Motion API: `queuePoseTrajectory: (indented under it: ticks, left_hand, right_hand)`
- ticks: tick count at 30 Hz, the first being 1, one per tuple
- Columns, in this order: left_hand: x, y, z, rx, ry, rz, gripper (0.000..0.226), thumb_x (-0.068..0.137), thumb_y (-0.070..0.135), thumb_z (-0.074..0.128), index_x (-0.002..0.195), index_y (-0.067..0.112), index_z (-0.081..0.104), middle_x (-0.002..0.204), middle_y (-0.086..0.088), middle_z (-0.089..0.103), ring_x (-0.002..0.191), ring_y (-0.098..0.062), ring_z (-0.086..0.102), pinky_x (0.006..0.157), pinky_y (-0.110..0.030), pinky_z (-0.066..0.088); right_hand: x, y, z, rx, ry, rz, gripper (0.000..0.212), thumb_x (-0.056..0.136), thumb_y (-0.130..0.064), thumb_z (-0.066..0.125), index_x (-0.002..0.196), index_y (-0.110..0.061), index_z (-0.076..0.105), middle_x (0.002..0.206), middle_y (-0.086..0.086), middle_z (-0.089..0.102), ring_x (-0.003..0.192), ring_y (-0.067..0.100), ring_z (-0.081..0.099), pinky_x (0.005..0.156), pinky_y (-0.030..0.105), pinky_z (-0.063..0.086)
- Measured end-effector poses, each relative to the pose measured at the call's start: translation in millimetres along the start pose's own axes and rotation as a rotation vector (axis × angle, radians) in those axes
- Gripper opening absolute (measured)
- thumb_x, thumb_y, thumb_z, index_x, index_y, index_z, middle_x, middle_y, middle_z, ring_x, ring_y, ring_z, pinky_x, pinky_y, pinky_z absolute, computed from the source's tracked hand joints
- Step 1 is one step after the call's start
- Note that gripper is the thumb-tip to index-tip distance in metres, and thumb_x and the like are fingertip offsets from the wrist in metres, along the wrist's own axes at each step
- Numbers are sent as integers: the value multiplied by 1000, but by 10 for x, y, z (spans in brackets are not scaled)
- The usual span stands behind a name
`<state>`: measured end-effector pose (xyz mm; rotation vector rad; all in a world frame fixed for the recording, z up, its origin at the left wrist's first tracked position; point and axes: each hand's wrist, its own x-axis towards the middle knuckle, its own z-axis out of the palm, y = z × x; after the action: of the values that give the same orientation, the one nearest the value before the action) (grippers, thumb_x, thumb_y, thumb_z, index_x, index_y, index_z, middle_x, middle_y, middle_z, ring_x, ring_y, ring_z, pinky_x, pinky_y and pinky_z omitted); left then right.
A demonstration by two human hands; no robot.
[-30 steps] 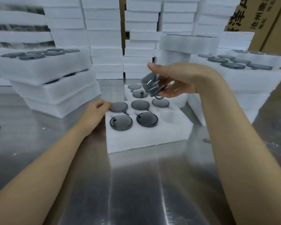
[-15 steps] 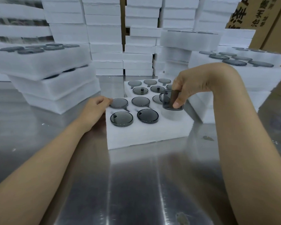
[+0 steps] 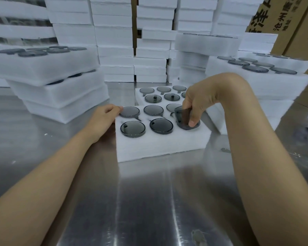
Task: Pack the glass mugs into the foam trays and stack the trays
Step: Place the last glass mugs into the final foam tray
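Right hand (image 3: 196, 103) has a smoky glass mug (image 3: 185, 119) pinched between the thumb and curled fingers. The mug is tilted, with its lower end sitting in the pocket of the foam tray (image 3: 160, 144) right under that hand. The five pockets to the left of that hand each have a mug in them, only the round grey faces showing. Left hand (image 3: 103, 116) is relaxed, loosely curled fingers resting against the tray's corner and gripping nothing. Just behind the right hand there's a second tray (image 3: 139, 93) with more mugs in it. Everything sits on a shiny metal tabletop (image 3: 149, 201). A stack of filled trays (image 3: 52, 82) sits beyond the left hand, another stack (image 3: 265, 86) past the right wrist.
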<state>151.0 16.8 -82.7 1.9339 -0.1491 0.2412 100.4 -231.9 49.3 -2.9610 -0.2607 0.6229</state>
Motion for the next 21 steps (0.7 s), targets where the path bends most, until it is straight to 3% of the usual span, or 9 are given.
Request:
queuePoseTrajectory:
  ticks: [2, 5, 7, 9, 10, 14, 18, 21]
  left_hand:
    - [-5, 0, -3, -1, -11, 0, 37, 97, 31, 52, 100, -3, 66, 88, -11, 62, 80, -18, 53, 74, -30, 39]
    - [-8, 1, 0, -3, -15, -4, 39, 97, 32, 52, 99, -6, 63, 85, -11, 59, 78, -18, 51, 73, -30, 37]
    - [-6, -5, 5, 3, -8, -6, 37, 97, 32, 53, 91, -3, 64, 80, -9, 57, 74, -17, 50, 69, -29, 37]
    - [-6, -4, 6, 12, -2, -5, 33, 97, 32, 53, 80, 6, 63, 75, -5, 56, 70, -15, 49, 64, -27, 37]
    - [-6, -4, 6, 16, 0, -5, 31, 97, 33, 53, 78, 9, 62, 74, -5, 56, 69, -15, 49, 63, -26, 37]
    - [-1, -8, -2, 18, -2, -4, 38, 97, 33, 52, 89, -3, 63, 79, -9, 56, 73, -18, 49, 69, -30, 36]
    - [-2, -9, -2, 16, -8, 3, 38, 97, 33, 52, 93, -3, 64, 82, -9, 59, 76, -17, 51, 71, -30, 38]
    - [0, -10, 1, 6, -14, 10, 37, 97, 32, 51, 96, -3, 65, 84, -9, 60, 78, -18, 52, 73, -30, 39]
  right_hand:
    - [17, -54, 19, -46, 5, 28, 18, 76, -17, 78, 65, -26, 66, 66, -14, 59, 71, 3, 52, 62, 16, 41]
    - [-1, -68, 5, -48, 15, 39, 25, 75, -24, 79, 55, -29, 65, 63, -17, 57, 68, 3, 49, 69, 22, 46]
    - [-38, -45, -16, 49, 36, 39, 11, 76, -31, 78, 69, -29, 70, 79, -17, 65, 80, 3, 56, 83, 29, 52]
    - [-63, 3, -51, 92, 64, 45, 15, 79, -28, 76, 92, -22, 71, 99, -9, 68, 92, 3, 61, 95, 33, 51]
    - [-69, 27, -68, 99, 78, 48, 17, 80, -25, 76, 95, -21, 72, 96, -9, 70, 88, 0, 61, 95, 32, 51]
    - [-56, 45, -89, 79, 108, 19, 11, 77, -17, 78, 81, -26, 73, 56, -20, 67, 66, -6, 61, 80, 19, 54]
    - [-1, 11, -64, 114, 99, 35, 17, 73, -7, 80, 75, -21, 70, 48, -15, 64, 43, -7, 59, 50, 8, 50]
    - [8, 19, -36, 152, 72, 58, 18, 71, -2, 81, 75, -16, 70, 51, -11, 66, 45, -4, 61, 51, 7, 50]
